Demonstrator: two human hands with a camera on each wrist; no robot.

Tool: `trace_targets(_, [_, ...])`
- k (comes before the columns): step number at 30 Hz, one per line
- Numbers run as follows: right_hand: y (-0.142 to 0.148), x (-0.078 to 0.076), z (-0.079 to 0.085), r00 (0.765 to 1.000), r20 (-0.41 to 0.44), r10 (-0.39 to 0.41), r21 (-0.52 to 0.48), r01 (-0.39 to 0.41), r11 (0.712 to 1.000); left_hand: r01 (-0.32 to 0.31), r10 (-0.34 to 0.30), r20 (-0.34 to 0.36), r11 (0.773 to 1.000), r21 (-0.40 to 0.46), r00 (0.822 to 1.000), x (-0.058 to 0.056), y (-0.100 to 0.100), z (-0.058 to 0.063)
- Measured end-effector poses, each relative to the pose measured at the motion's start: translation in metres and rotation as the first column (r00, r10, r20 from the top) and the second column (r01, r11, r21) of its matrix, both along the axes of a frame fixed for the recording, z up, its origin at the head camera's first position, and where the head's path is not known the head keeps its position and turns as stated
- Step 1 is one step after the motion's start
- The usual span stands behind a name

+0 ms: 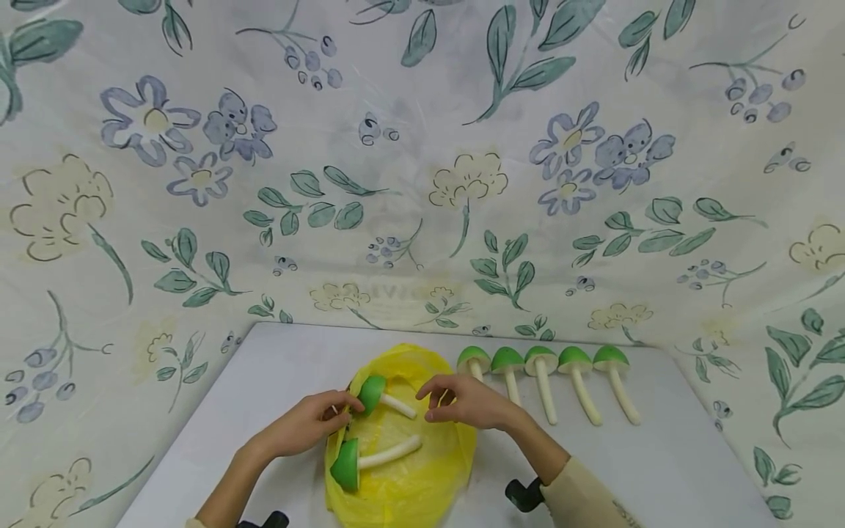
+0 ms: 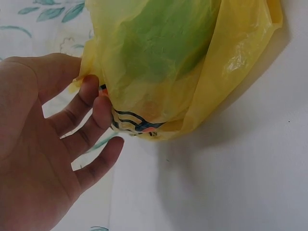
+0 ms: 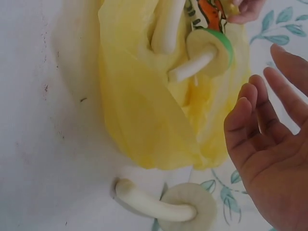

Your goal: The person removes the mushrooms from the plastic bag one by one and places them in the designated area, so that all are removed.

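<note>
A yellow plastic bag [image 1: 396,499] lies spread on the table, with two toy mushrooms on it, green-capped and white-stemmed. The upper mushroom [image 1: 372,394] has its cap beside my left fingers; the lower mushroom [image 1: 346,466] lies nearer me, stem to the right. My left hand [image 2: 53,130] pinches the bag's edge between thumb and fingertips, and a green cap [image 2: 168,43] shows through the film. Over the bag's right side hovers my right hand [image 1: 465,402], fingers loosely bent and holding nothing. The right wrist view shows this hand [image 3: 274,144] apart from the bag.
Several more green-capped mushrooms [image 1: 577,367] lie in a row at the table's back right, the nearest ones partly behind my right hand. Past the white table [image 1: 277,359] rises a flowered cloth [image 1: 396,242]. Dark wrist camera mounts [image 1: 524,495] sit at both forearms.
</note>
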State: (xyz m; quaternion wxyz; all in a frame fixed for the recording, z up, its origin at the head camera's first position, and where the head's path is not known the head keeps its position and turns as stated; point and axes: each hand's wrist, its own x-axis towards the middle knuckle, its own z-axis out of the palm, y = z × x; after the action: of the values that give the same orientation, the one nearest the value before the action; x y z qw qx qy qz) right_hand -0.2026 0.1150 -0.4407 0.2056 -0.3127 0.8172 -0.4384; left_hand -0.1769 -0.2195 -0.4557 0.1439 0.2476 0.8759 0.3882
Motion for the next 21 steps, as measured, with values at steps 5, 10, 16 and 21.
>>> trace_targets(5, [-0.005,0.001,-0.001,1.000,-0.012,0.016,0.020,-0.016,1.000,0.004,-0.004,-0.009,1.000,-0.001,1.000,0.000,0.001,0.001])
trace_targets(10, [-0.011,-0.001,-0.001,1.000,0.000,0.014,0.055,-0.014,0.998,0.009,-0.009,-0.008,1.000,0.003,1.000,0.000,0.001,0.003])
trace_targets(16, [-0.019,-0.002,-0.002,0.999,0.042,0.024,0.089,-0.027,0.996,0.007,-0.007,-0.003,1.000,0.006,1.000,0.001,0.001,0.002])
trace_targets(21, [-0.022,-0.003,-0.002,0.999,0.039,0.032,0.097,-0.035,0.995,0.007,-0.007,-0.009,1.000,0.007,1.000,0.001,0.001,0.003])
